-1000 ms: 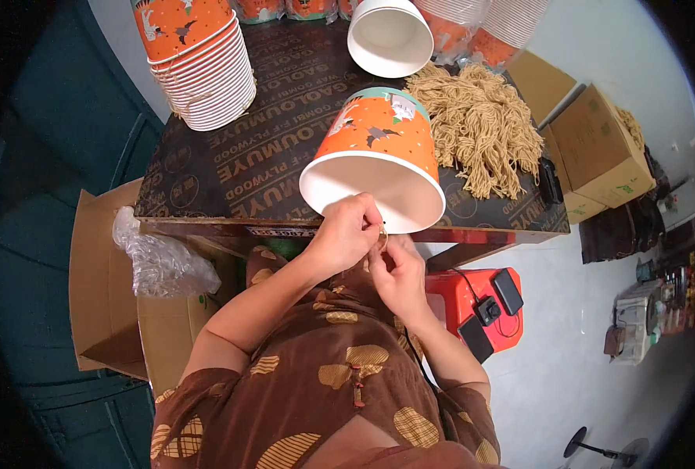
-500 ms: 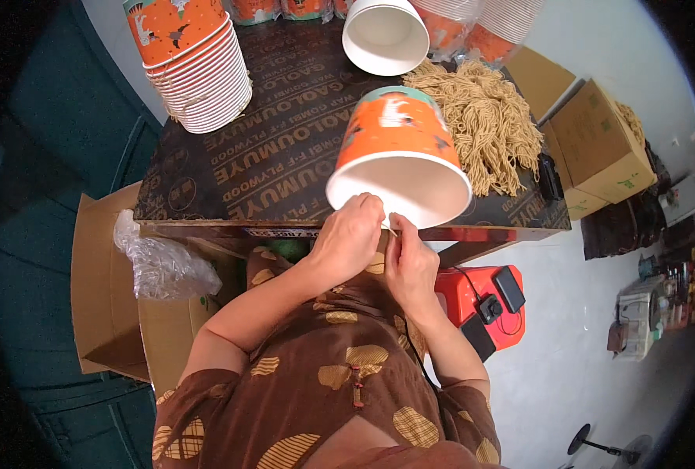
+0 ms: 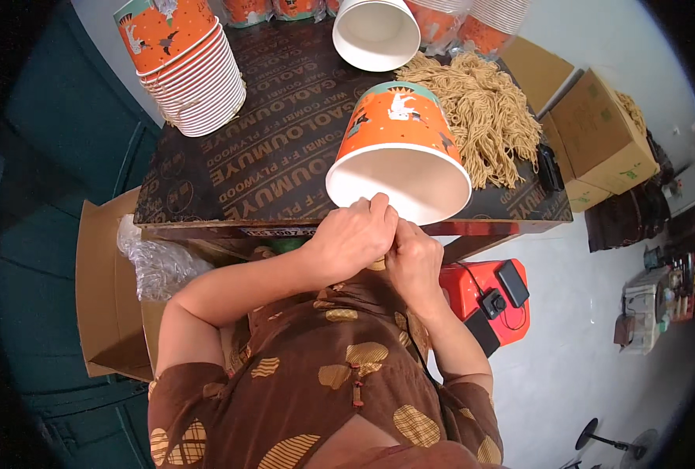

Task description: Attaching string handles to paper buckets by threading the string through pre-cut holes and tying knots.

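An orange paper bucket [image 3: 400,119] with a pale green base band lies on its side at the table's near edge, its white mouth facing me. My left hand [image 3: 355,239] is closed at the near rim, knuckles up. Against it presses my right hand [image 3: 414,262], also closed, just below the rim. Their fingers hide what they pinch; a thin tan string showed between them a moment earlier. A heap of tan string [image 3: 484,117] lies to the right of the bucket. Behind stands another bucket [image 3: 376,35], tipped with its white opening toward me.
A tall stack of nested orange buckets [image 3: 195,87] leans at the table's far left, with wrapped stacks [image 3: 494,27] at the back. A carton holding clear plastic [image 3: 159,262] stands below left. On the right are a red stool [image 3: 484,301] with small devices and a cardboard box [image 3: 601,133].
My hands have drawn together at the rim, the left fingers now covering the gap where the string showed. The bucket has tilted slightly, and the whole view has shifted a little.
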{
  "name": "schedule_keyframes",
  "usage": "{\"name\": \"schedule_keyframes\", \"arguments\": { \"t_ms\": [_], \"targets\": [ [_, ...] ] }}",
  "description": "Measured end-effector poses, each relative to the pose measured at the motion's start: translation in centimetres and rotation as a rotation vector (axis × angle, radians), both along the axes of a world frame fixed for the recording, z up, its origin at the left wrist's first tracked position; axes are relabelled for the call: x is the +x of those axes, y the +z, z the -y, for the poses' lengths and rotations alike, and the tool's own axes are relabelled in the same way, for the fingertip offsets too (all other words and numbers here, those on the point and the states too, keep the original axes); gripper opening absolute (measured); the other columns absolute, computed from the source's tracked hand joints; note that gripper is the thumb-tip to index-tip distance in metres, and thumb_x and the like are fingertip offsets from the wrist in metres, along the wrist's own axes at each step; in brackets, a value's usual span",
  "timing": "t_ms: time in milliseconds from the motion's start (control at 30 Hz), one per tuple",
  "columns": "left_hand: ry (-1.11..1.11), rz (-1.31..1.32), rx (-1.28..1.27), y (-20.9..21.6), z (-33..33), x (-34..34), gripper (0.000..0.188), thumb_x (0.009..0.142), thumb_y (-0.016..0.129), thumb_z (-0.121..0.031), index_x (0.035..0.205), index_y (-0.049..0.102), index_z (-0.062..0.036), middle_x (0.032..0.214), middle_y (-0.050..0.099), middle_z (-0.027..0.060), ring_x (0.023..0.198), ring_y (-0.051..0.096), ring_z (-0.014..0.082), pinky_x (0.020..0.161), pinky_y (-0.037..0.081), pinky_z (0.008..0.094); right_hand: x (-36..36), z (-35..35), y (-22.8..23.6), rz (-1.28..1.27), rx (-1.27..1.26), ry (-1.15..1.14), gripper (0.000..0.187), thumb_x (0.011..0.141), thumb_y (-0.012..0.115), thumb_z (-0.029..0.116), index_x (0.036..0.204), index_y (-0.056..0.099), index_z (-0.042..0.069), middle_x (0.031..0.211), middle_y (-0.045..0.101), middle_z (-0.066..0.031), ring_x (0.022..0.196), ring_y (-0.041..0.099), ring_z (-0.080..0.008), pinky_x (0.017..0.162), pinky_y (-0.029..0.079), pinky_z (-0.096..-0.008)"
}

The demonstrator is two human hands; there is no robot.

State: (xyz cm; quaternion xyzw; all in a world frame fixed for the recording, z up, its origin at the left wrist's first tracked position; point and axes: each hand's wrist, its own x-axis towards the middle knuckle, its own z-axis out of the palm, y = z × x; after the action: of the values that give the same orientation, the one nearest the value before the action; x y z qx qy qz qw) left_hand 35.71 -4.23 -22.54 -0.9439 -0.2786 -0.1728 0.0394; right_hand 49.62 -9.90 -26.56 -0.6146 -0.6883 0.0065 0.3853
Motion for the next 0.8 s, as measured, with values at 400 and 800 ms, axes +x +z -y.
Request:
{"name": "schedule_keyframes", "arguments": {
  "t_ms": [400,800],
  "targets": [
    [-0.108,-0.029,0.367,0.1,-1.2,-0.4,0.016,0.071,0.06,-0.013,0.082,0.058,-0.0009,0.076,0.052,0.0093,0.077,0.055,0.0264,0.079,0.046,0.0381,0.2,0.1,0.6,0.005,-0.001,0.006,0.026,0.079,0.065,0.002,0.105,0.067,0.002,0.077,0.066,-0.0159,0.065,0.066,-0.0351,0.055,0.052,-0.0432],
    [-0.066,0.399,0.289,-3.6,-1.9,-1.5,0.013,0.071,0.06,-0.006,0.082,0.053,-0.004,0.072,0.049,0.0084,0.07,0.051,0.0253,0.069,0.042,0.0384,-0.2,1.7,1.3,-0.097,0.039,0.247,0.008,0.085,0.066,0.01,0.086,0.066,0.002,0.07,0.063,-0.0144,0.059,0.062,-0.0349,0.053,0.05,-0.043]
  ]
}}
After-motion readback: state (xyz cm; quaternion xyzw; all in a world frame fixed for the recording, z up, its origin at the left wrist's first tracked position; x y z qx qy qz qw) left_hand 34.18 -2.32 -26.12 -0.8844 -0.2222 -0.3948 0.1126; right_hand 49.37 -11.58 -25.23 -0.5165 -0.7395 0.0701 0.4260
